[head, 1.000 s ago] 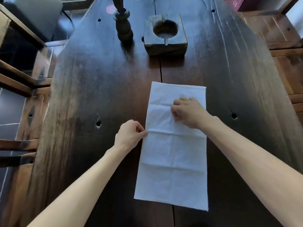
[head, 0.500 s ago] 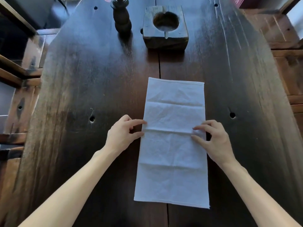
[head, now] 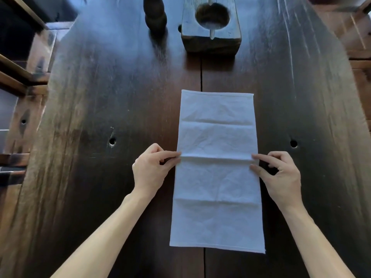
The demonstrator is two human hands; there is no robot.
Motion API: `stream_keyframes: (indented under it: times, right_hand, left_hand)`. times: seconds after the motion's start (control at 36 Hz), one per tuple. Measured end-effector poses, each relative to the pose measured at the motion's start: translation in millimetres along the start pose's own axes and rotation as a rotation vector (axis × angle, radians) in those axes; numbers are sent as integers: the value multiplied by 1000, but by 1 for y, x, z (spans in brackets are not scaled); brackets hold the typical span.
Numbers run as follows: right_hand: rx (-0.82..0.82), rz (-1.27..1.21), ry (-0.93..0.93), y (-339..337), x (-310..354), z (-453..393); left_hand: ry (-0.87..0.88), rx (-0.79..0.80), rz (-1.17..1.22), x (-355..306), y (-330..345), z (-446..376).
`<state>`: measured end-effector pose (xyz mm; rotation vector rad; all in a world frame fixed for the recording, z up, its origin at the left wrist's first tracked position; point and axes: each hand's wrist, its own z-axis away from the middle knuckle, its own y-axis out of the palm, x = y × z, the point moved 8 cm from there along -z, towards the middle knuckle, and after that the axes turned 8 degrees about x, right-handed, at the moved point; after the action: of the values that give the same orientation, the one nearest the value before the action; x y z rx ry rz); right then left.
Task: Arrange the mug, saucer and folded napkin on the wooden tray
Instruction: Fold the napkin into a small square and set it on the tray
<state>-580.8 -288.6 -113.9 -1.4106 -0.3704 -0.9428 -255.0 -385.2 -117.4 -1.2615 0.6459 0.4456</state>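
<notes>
I look down at a dark wooden table [head: 104, 101]. A white napkin [head: 217, 177] lies flat on it as a long strip with 3 cross creases. My left hand [head: 152, 169] pinches its left edge at the middle crease, fingers [head: 170, 156] narrow on the cloth. My right hand [head: 281, 175] pinches the right edge at the same crease. I judge the folding step is in hand; next, both edges should lift evenly. A wooden block [head: 210, 27] at the far end has a round hollow that looks empty. No mug, saucer or tray is visible.
</notes>
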Motion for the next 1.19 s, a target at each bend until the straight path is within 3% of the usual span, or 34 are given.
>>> stream_keyframes:
  times: [0.31, 0.5, 0.69, 1.19]
  right_hand:
    - [66, -26, -9, -5, 6, -13]
    - [-22, 43, 3, -2, 3, -14]
    - [-99, 27, 30, 2, 3, -1]
    - [-31, -73, -23, -14, 51, 56]
  left_hand:
    - [-26, -36, 40, 3, 1, -1]
    - [-82, -6, 111, 4, 1, -3]
    - [-45, 5, 183, 1, 0, 8]
    - [95, -73, 162, -23, -49, 67]
